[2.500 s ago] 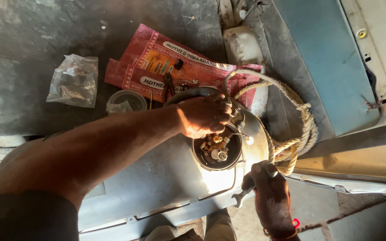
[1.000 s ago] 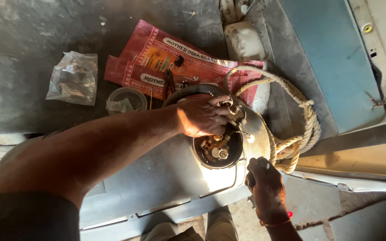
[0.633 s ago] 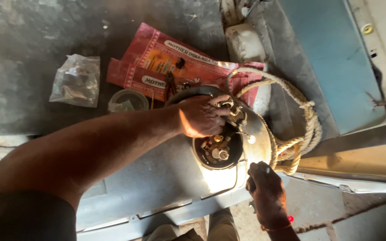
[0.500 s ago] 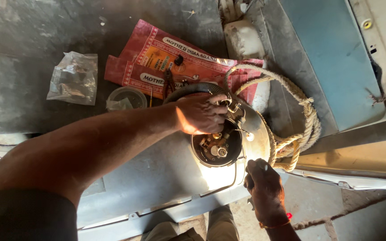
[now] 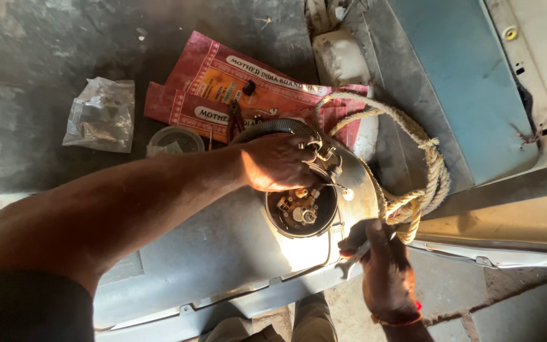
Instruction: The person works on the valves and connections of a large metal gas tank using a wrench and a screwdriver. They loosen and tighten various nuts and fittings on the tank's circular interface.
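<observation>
Hard warm sunlight, glare blown out on the grey metal panel (image 5: 286, 250) just below the round housing (image 5: 302, 209). Upper left of it dim, shadowed. Focus sharp, no blur.
</observation>
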